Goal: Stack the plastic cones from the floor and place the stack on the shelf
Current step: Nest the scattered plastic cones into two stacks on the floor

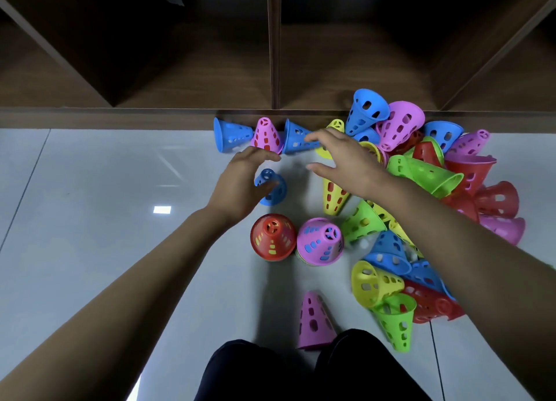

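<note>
The left hand (pixel 240 178) is cupped over the upright blue cone (pixel 275 191). Its thumb lies against the cone's side and its fingers arch past the tip, and I cannot tell whether the grip is closed. The right hand (pixel 349 160) is spread flat and holds nothing. Its fingertips are over the narrow end of the lying blue cone (pixel 296 136), which rests against the foot of the shelf (pixel 120 118).

Nearer the person, the red-topped stack (pixel 272 238) and the pink-topped stack (pixel 319 241) stand side by side on the floor (pixel 105 190). To the right, under the right forearm, the heap of cones (pixel 427 175) lies jumbled.
</note>
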